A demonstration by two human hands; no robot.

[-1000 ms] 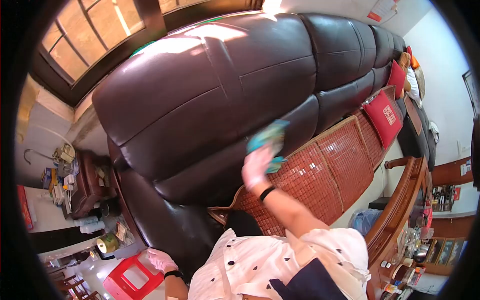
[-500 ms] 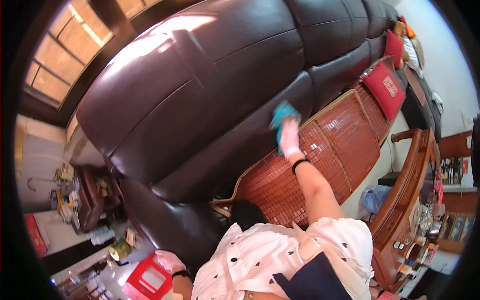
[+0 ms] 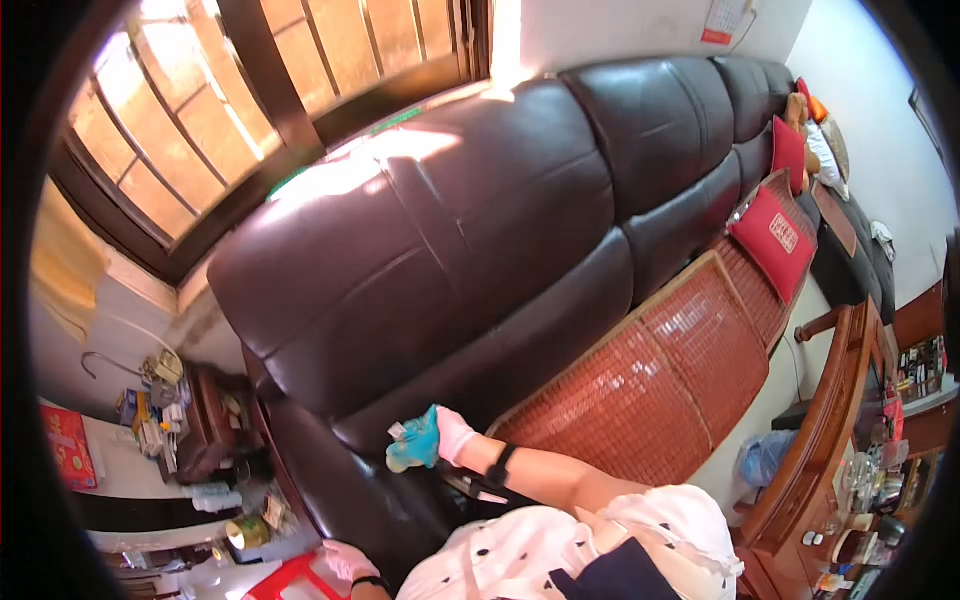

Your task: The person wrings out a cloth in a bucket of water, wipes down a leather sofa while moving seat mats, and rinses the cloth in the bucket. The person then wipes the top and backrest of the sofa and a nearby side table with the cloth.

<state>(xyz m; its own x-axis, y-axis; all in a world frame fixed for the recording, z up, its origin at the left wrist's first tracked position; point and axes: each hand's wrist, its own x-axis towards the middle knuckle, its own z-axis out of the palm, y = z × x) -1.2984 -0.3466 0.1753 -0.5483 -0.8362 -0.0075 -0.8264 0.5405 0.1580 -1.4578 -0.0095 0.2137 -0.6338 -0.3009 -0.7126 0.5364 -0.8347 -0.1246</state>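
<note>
My right hand is closed on a teal cloth, bunched up with a pale, light-coloured part at its lower left. Hand and cloth are over the near end of the dark brown leather sofa, where the seat meets the armrest. Whether the cloth presses on the leather is hard to tell. Low in the view, my left hand has its fingers stretched out beside the edge of a red plastic object. The frame edge cuts off most of that object, so its kind is unclear.
A brown tile seat mat covers the sofa seat to the right, with a red cushion farther along. A wooden coffee table bearing glassware stands at right. Left of the armrest are a green can and cluttered items. A barred window is behind.
My right hand has swept the teal cloth left and toward me, from the middle of the sofa to its near end. The view has tilted up, showing more window. My left hand stays by the red object.
</note>
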